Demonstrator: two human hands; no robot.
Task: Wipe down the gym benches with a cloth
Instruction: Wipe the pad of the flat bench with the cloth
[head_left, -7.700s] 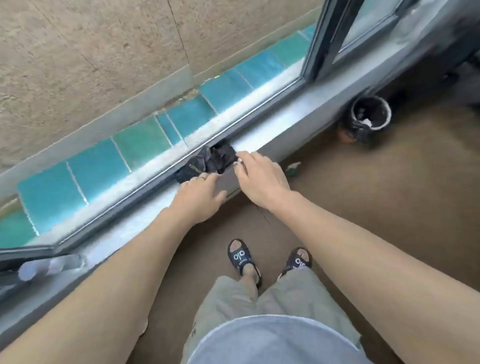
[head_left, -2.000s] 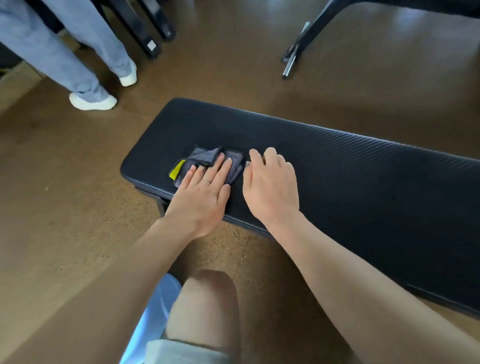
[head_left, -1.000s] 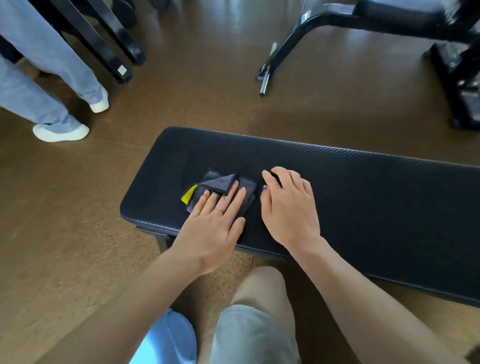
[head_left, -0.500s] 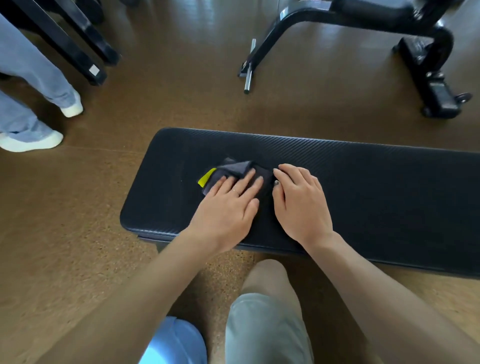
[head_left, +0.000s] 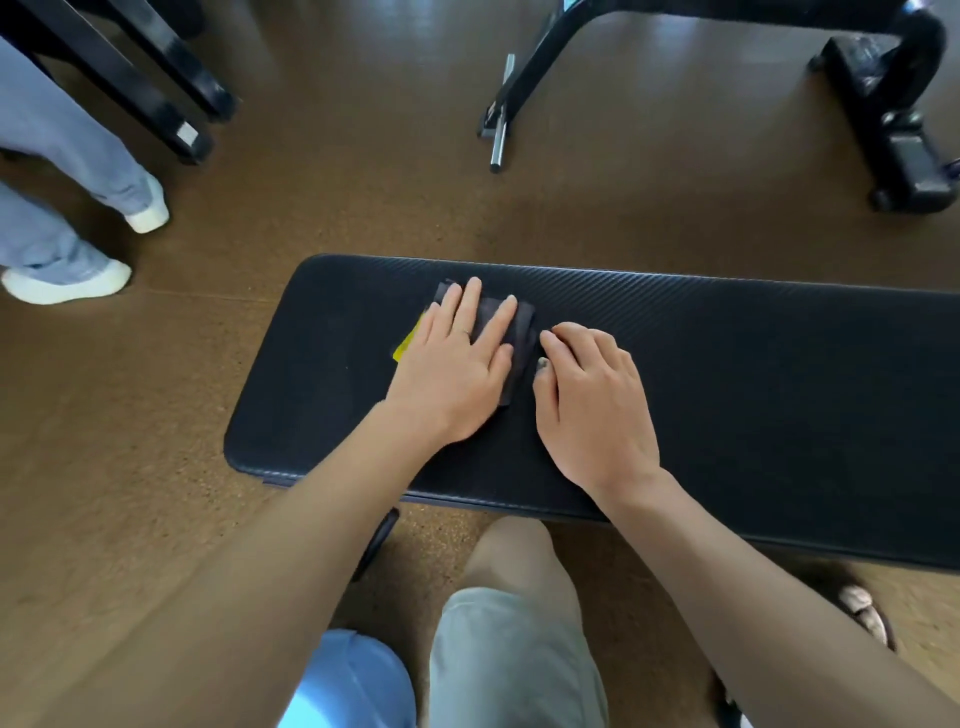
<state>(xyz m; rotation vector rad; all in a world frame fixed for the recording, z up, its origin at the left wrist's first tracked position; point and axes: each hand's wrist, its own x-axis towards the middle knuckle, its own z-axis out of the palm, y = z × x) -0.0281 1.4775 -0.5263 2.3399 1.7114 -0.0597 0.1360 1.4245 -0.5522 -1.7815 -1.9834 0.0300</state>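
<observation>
A black padded gym bench (head_left: 727, 374) runs across the middle of the head view. A folded dark grey cloth (head_left: 519, 338) with a yellow tag lies on its left part. My left hand (head_left: 454, 369) presses flat on the cloth with straight, spread fingers. My right hand (head_left: 592, 395) rests on the bench pad just right of the cloth, fingers bent, their tips at the cloth's right edge. Whether they pinch that edge is hidden.
Another person's legs in blue trousers and white shoes (head_left: 67, 280) stand at the left. Black equipment feet (head_left: 171, 114) sit at the top left, and a black machine frame (head_left: 893, 130) with a metal peg (head_left: 500, 140) at the top right. The floor is brown cork.
Both hands and the cloth have slid away from me and to the right across the bench top. The other person's feet have shifted at the left.
</observation>
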